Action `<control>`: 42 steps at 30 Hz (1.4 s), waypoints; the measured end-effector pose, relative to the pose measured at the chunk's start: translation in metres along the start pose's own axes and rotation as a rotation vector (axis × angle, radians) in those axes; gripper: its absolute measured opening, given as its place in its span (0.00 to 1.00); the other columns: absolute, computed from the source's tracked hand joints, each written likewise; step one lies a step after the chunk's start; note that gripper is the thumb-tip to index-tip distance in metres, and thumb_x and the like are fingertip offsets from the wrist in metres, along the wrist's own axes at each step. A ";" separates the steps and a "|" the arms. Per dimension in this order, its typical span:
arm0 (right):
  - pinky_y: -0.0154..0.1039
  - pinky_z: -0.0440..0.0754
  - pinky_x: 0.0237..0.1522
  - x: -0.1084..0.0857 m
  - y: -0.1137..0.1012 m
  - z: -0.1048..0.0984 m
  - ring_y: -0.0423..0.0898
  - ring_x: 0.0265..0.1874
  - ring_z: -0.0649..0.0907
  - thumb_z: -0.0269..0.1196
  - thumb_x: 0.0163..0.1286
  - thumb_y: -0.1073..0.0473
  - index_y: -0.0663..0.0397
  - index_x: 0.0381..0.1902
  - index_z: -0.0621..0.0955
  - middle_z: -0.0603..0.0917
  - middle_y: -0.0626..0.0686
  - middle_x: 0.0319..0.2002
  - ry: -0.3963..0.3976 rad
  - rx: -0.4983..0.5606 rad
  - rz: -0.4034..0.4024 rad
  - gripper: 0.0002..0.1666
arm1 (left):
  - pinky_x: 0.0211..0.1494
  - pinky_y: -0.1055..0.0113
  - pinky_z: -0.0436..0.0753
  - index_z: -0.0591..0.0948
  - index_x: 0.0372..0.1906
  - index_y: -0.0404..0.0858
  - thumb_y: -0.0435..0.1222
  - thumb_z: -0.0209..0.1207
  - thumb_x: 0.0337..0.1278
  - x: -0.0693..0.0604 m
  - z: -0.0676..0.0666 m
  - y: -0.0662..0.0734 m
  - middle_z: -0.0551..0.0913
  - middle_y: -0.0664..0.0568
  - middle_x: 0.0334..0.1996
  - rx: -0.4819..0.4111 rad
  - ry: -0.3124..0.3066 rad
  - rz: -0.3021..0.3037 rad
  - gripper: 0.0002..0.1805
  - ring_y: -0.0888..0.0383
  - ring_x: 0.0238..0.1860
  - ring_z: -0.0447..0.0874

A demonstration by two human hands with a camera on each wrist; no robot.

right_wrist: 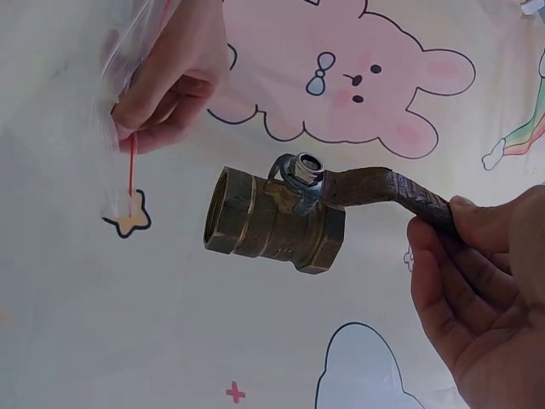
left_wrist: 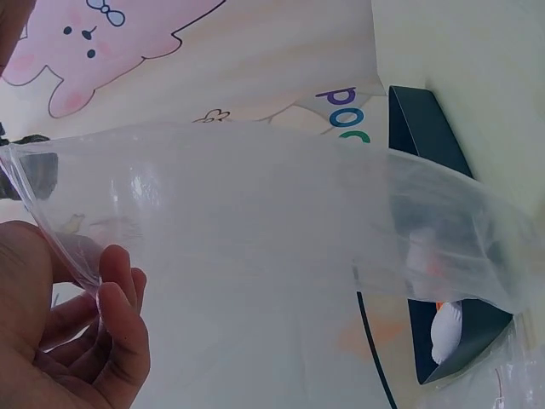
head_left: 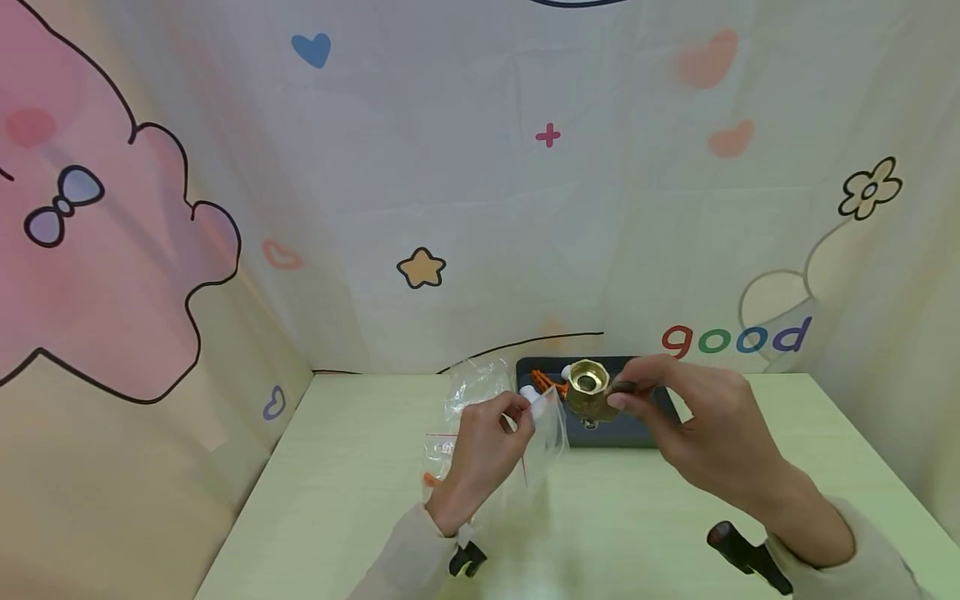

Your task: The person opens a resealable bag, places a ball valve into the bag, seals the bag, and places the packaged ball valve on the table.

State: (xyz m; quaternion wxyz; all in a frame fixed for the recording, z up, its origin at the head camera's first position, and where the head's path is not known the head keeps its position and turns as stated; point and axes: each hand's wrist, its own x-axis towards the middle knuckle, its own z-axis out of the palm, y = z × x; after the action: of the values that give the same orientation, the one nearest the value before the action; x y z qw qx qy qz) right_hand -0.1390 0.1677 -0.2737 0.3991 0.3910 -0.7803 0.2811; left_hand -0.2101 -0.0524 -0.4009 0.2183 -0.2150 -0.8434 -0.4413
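A brass ball valve [right_wrist: 277,223] with a brown lever handle hangs in the air from my right hand [head_left: 712,425], whose thumb and fingers pinch the lever's end. In the head view the valve [head_left: 588,392] shows its threaded opening. My left hand [head_left: 487,437] pinches the edge of a clear zip bag [head_left: 545,433] with a red seal line. The bag [left_wrist: 255,204] spreads out limp from those fingers in the left wrist view. The valve is to the right of the bag and apart from it in the right wrist view.
Behind the hands stands a dark grey tray [head_left: 622,437] with orange and white items [head_left: 547,382] in it. More clear bags [head_left: 474,379] lie left of it, one with an orange piece [head_left: 431,479]. The pale green table [head_left: 337,500] meets a printed curtain [head_left: 480,183] at the back.
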 end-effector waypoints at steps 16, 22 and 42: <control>0.23 0.78 0.31 -0.015 0.003 0.032 0.33 0.25 0.81 0.60 0.71 0.50 0.52 0.38 0.80 0.86 0.43 0.29 -0.090 0.122 0.035 0.12 | 0.23 0.78 0.72 0.85 0.33 0.36 0.29 0.61 0.57 0.001 0.002 0.009 0.84 0.52 0.22 -0.011 0.045 0.029 0.03 0.67 0.19 0.71; 0.23 0.78 0.30 -0.023 0.010 0.038 0.32 0.24 0.82 0.70 0.61 0.62 0.52 0.39 0.80 0.86 0.43 0.30 -0.112 0.095 0.080 0.10 | 0.24 0.77 0.73 0.85 0.34 0.37 0.29 0.62 0.58 0.000 0.002 0.012 0.84 0.52 0.22 -0.020 0.034 0.016 0.03 0.68 0.19 0.71; 0.22 0.81 0.33 -0.042 0.023 0.073 0.37 0.26 0.85 0.72 0.49 0.75 0.54 0.39 0.80 0.87 0.46 0.31 -0.053 0.155 0.182 0.20 | 0.20 0.76 0.77 0.83 0.37 0.34 0.27 0.59 0.60 0.000 0.003 0.015 0.86 0.47 0.26 -0.151 0.082 0.005 0.04 0.67 0.19 0.79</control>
State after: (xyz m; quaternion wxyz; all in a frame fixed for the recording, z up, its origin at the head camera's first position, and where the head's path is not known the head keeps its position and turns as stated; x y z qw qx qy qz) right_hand -0.1713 0.1414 -0.3501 0.3199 0.3555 -0.7987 0.3652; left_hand -0.2020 -0.0425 -0.3930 0.2369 -0.2146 -0.7977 -0.5114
